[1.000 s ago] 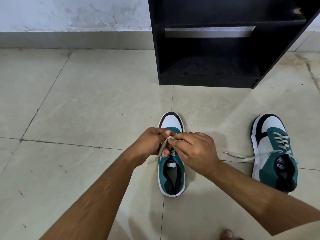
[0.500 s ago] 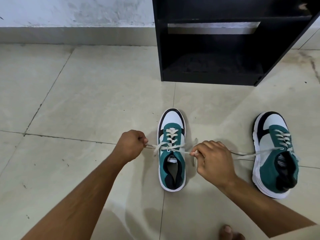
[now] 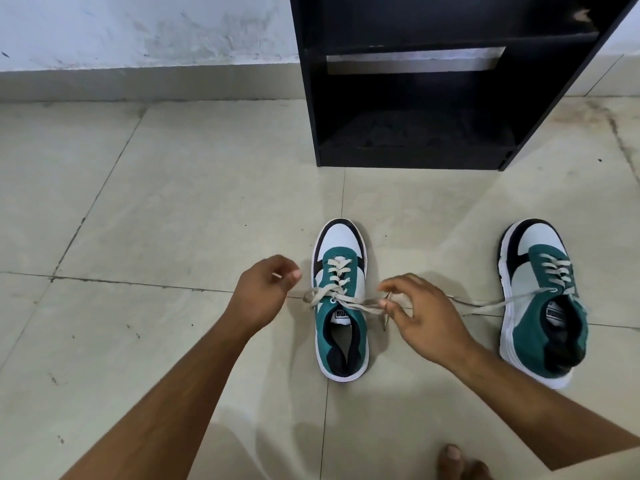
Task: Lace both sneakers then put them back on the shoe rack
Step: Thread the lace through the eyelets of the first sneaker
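Observation:
A teal, white and black sneaker (image 3: 341, 337) stands on the floor tiles, toe pointing toward the rack, with its beige lace (image 3: 337, 271) threaded up the eyelets. My left hand (image 3: 265, 292) is just left of it, fingers curled loosely around one lace end. On the sneaker's right side, my right hand (image 3: 419, 313) pinches the other lace end between thumb and forefinger, with the tip hanging below. The lace between my hands sags. The second sneaker (image 3: 540, 299) stands further right, laced, its loose ends trailing left across the floor. The black shoe rack (image 3: 408, 147) stands beyond.
The rack's lower shelf is open toward me. A wall with a grey skirting (image 3: 138, 81) runs behind it. Toes of a bare foot (image 3: 453, 459) show at the bottom edge. Pale floor tiles (image 3: 156, 202) stretch to the left.
My hands pulled apart from over the tongue, drawing the lace ends sideways and taut. Now both hands have loosened, the right fingers have spread, and the lace has gone slack.

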